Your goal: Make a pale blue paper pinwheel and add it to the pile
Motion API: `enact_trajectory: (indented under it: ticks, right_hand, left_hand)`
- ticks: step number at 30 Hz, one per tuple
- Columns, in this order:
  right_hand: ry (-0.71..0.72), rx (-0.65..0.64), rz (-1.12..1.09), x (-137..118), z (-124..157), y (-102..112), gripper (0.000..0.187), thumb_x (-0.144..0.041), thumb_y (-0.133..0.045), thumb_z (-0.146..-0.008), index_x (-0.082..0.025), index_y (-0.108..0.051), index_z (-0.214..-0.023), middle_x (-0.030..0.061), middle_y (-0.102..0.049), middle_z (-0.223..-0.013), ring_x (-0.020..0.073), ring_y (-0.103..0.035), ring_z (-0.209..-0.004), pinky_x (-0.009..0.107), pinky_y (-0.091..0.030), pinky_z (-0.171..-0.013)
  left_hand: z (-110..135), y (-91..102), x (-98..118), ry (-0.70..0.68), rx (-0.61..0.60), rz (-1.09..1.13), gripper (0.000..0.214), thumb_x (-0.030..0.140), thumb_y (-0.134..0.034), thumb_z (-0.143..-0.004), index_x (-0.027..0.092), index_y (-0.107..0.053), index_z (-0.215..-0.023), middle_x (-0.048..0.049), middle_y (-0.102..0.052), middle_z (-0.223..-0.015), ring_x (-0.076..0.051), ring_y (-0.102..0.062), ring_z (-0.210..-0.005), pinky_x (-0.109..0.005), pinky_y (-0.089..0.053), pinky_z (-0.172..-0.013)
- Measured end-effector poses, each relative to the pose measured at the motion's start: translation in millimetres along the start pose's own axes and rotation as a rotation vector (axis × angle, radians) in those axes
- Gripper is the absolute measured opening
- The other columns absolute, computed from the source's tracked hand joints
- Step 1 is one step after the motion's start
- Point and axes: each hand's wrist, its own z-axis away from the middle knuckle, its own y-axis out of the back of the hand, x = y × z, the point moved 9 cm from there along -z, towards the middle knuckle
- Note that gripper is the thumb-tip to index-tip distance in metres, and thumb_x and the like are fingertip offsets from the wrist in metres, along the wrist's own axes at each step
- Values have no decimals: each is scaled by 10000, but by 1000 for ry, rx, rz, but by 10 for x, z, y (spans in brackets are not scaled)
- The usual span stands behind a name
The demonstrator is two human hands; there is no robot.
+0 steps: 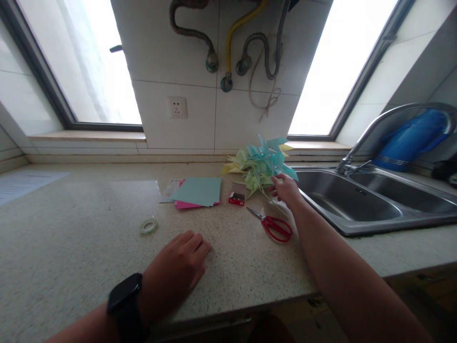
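Note:
My right hand (286, 191) reaches to the back of the counter. Its fingers are slightly apart, at the edge of a pile of paper pinwheels (255, 166) in pale green, yellow and turquoise. Thin sticks come out of the pile beneath that hand. Red-handled scissors (274, 227) lie in front of it, blades pointing left. My left hand (182, 262) rests on the counter with its fingers curled in; nothing shows in it. Beyond it are a stack of light green paper sheets (198, 190) over pink ones and a small red box (236, 197).
A roll of tape (148, 226) lies left on the stone counter (89, 247). A printed sheet (28, 183) is at the far left. The steel sink (330, 193) with its tap (367, 133) is on the right, a blue container (410, 140) behind. Pipes (232, 43) hang on the wall.

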Motion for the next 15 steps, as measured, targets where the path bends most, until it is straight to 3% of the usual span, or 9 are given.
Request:
enact_trajectory:
  ticks: [15]
  right_hand:
    - [81,54,41,-139,80,96,345,-342,-623,-976,-173,-593,-1276,100,-623,-1271,240,-654,-1055,448,-571,-879]
  left_hand:
    - [0,-9,-2,-6,4,11,271,90,-492,-922,169,-643,-1133,-96,-641,-1058,-272,-566,-986,-493,-508,-912]
